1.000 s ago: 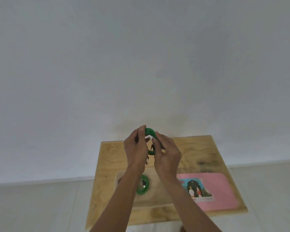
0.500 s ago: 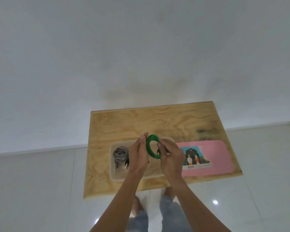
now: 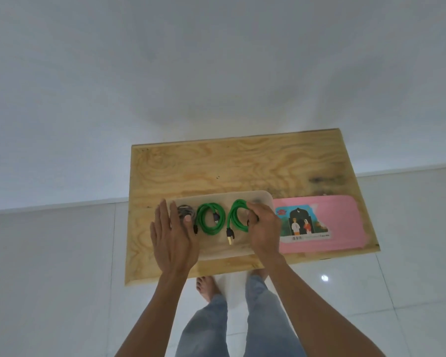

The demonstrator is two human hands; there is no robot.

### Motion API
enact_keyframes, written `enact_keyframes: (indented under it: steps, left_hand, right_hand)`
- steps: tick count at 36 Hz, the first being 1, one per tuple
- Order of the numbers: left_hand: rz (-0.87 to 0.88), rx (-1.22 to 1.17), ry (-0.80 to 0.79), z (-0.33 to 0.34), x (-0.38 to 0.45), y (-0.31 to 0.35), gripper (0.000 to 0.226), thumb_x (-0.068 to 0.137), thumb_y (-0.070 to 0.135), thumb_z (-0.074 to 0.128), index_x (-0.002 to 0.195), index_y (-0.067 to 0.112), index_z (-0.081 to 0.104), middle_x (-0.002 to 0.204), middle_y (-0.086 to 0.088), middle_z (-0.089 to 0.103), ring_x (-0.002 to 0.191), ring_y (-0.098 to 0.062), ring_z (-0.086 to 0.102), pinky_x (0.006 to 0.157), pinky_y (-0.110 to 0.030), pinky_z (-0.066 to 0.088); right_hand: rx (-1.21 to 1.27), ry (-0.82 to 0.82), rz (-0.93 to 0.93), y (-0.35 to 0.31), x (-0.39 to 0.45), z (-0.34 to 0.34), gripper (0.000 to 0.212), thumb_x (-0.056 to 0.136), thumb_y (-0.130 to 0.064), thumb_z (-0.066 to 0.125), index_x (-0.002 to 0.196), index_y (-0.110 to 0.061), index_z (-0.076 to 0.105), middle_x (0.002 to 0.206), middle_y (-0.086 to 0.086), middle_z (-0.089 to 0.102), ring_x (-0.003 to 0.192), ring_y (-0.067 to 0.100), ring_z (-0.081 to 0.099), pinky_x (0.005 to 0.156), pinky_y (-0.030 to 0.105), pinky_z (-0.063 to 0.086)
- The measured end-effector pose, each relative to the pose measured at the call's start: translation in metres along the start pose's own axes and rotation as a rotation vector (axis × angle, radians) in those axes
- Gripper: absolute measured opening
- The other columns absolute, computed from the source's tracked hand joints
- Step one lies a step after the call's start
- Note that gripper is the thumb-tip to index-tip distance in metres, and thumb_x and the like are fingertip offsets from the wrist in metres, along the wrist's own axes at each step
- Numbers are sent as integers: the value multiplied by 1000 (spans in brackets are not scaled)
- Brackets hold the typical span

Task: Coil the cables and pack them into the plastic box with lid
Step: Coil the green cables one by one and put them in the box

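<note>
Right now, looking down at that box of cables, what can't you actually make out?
- Grey cable coil, head view: partly hidden behind the left hand.
- Second green coil: its right side is covered by the right hand, so that grip is unclear.
- Box: near-left corner hidden under the left hand.
- Pink lid: the label print is too small to read.

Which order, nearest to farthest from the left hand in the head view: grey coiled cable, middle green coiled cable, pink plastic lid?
1. Grey coiled cable: at the box's left end, at the left hand's fingertips.
2. Middle green coiled cable: just right of the grey one.
3. Pink plastic lid: on the wooden table, beyond the right hand.
</note>
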State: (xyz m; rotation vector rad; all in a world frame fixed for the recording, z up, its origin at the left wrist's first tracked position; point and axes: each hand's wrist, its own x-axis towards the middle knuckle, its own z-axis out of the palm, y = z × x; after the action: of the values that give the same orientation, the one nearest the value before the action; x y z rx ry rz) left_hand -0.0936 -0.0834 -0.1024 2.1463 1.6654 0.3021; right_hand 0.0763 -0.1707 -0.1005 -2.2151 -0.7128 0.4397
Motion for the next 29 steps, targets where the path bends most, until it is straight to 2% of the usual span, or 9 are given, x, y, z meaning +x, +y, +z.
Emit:
enact_keyframes:
  steps: [3,7,11,14,16,24,29]
  left_hand:
    - [16,11,-22,2,0,-1,66,103,46,18,156,9,29,166,-8,23,154,-24,17,123,-48,19]
    - [22,50,-36,6,-1,-4,67,103,47,16,158,10,22,167,-6,17,155,-22,11,124,-47,16]
    - [19,71,-46,9,-1,-5,66,104,48,16,159,11,19,168,-5,13,156,-20,7,125,-47,13]
    - [20,80,-56,10,-2,-6,66,104,48,15,159,12,17,169,-4,11,156,-19,4,125,-46,11]
    - [20,81,-61,9,-2,-6,66,104,48,16,159,12,16,169,-4,10,156,-19,3,125,-46,11]
    - [18,84,-79,9,-1,-6,66,104,49,15,160,14,13,169,-3,7,156,-17,0,125,-47,11]
    - [21,79,-93,6,-1,-6,67,103,50,13,160,14,15,169,-4,7,156,-19,1,125,-48,11]
  right_hand:
    - [-43,-43,49,0,5,5,29,92,0,56,117,-5,71,114,12,70,99,29,65,83,27,47]
    - [-85,-65,129,-2,10,8,24,94,-4,57,115,-7,69,113,12,70,99,31,64,85,33,48]
    - [-168,-82,168,-4,10,10,19,95,-10,56,111,-10,66,106,10,70,95,32,62,76,37,49]
    - [-232,-96,206,-5,9,11,16,97,-15,55,110,-12,64,99,10,68,92,32,62,68,34,44]
    - [-238,-104,218,-7,8,11,15,97,-16,55,110,-12,63,98,10,68,92,33,61,67,33,41]
    - [-218,-138,212,-8,7,5,17,97,-18,55,112,-13,62,100,11,68,93,34,63,74,38,51]
    - [-159,-147,222,-16,4,-2,33,98,-20,56,131,-16,58,126,8,65,115,30,59,96,42,50]
